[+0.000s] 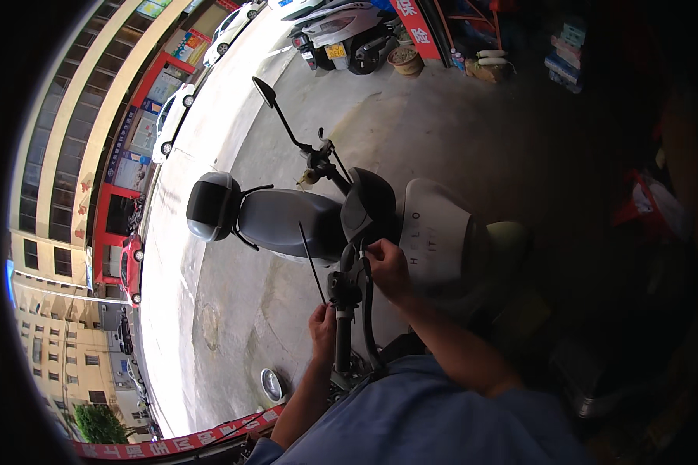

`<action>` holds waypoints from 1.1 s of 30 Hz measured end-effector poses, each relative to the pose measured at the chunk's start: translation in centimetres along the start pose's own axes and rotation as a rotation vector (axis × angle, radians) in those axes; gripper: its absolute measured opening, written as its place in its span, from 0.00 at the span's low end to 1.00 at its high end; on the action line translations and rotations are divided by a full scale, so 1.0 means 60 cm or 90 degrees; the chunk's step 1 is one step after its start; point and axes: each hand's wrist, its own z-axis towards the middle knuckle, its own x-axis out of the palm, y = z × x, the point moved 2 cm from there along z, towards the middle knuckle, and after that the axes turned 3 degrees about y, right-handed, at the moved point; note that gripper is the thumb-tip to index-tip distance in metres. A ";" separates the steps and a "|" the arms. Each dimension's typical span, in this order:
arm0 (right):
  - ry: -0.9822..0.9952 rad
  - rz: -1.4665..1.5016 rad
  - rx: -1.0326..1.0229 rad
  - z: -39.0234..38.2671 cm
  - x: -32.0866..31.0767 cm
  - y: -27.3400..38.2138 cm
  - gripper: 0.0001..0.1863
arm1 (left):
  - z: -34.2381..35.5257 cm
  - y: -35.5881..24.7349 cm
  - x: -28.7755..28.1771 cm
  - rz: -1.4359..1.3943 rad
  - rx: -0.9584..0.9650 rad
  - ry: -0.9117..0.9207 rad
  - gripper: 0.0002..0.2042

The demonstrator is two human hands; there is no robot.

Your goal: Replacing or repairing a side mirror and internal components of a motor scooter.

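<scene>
A grey-and-white scooter (287,217) stands before me, a rear box (213,205) on its back and a mirror (264,91) on its far handlebar. My left hand (322,329) is pinched beside the near grip (342,337), at the lower end of a thin dark rod (310,256); what its fingertips hold is too small to make out. My right hand (388,267) is closed at the handlebar stem, beside a black hose or cable (368,310); its fingertips are partly hidden. The switch housing (343,287) sits between my hands.
Another scooter (333,27) stands at the far side near a pot (405,60) and stacked packages (566,62). A round metal object (272,384) lies lower left. A red-and-white bag (655,205) is at right. Parked cars (163,128) line the street at left.
</scene>
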 end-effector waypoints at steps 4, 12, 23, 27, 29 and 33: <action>0.026 -0.030 -0.003 0.021 -0.012 -0.017 0.07 | 0.059 -0.034 0.057 -0.138 0.097 0.012 0.10; 0.214 -0.074 0.096 0.049 -0.044 0.036 0.05 | 0.104 -0.083 0.125 -0.286 0.103 0.126 0.10; 0.197 0.045 0.167 0.039 -0.061 0.023 0.08 | 0.109 -0.096 0.143 -0.323 0.093 0.134 0.08; 0.139 0.031 0.094 0.005 -0.026 0.045 0.09 | 0.108 -0.096 0.147 -0.341 0.091 0.126 0.08; 0.165 0.007 0.109 0.022 -0.046 0.043 0.09 | 0.108 -0.092 0.152 -0.357 0.095 0.123 0.08; 0.197 -0.162 0.132 0.040 -0.052 0.073 0.09 | 0.107 -0.096 0.148 -0.351 0.087 0.130 0.07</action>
